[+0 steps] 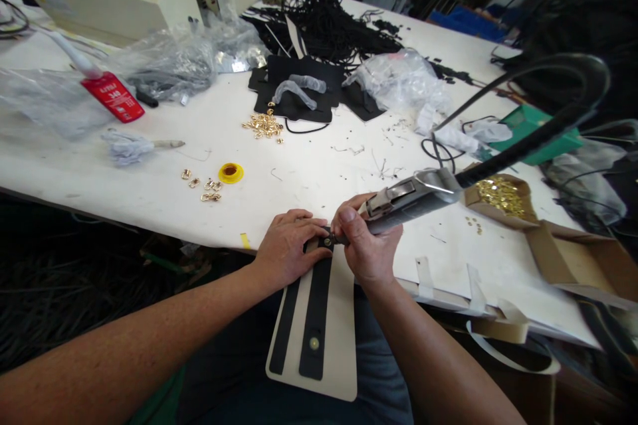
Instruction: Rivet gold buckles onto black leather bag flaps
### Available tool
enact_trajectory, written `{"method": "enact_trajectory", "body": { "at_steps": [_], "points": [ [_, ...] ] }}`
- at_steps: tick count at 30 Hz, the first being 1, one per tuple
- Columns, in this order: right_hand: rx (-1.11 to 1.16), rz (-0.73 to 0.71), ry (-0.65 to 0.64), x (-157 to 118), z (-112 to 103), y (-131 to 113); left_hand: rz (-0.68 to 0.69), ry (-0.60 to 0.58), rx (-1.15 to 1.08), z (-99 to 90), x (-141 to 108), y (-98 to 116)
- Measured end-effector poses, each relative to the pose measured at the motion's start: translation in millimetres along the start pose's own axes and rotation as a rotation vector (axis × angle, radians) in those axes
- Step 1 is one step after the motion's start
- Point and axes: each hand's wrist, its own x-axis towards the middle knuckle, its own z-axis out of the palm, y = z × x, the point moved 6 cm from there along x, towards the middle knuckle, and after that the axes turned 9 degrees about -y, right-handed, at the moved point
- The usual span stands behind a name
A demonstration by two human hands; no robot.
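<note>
My right hand (pixel 371 246) is wrapped round a power screwdriver (pixel 413 199) with a metal lever and a thick black cable. Its tip points left, at a small metal fitting (pixel 327 241) near the upper end of a black strap (pixel 314 312). My left hand (pixel 292 246) grips that strap, thumb and fingers on either side of the fitting. The strap lies on a cream panel (pixel 341 345), which extends from the table edge over my lap. Lower on the strap sits a round, pale stud (pixel 314 343). A second black strip (pixel 284 332) runs alongside.
Gold clasps (pixel 212 186) lie left near a yellow ring-shaped container (pixel 230 173). More gold hardware (pixel 262 125) is piled behind. A red glue bottle (pixel 112 96) stands left. Right are cardboard boxes (pixel 578 259), one holding gold pieces (pixel 501 194). Black cords (pixel 329 23) are heaped behind.
</note>
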Motion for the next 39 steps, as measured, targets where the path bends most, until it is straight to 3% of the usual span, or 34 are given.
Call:
{"method": "enact_trajectory", "body": {
  "at_steps": [13,21,27,39],
  "points": [
    [-0.073,0.038,-0.078,3,10,-7,0.008,0.016,-0.019,2.4,0,-2],
    [-0.141,0.049,-0.114,3,10,3,0.01,0.025,-0.001,3.4,-1,-2],
    [-0.101,0.012,-0.216,8,13,0,0.007,0.042,0.016,4.3,-1,-4],
    [-0.109,0.125,-0.084,5,15,3,-0.004,0.034,0.008,0.0,-2,1]
  ]
}}
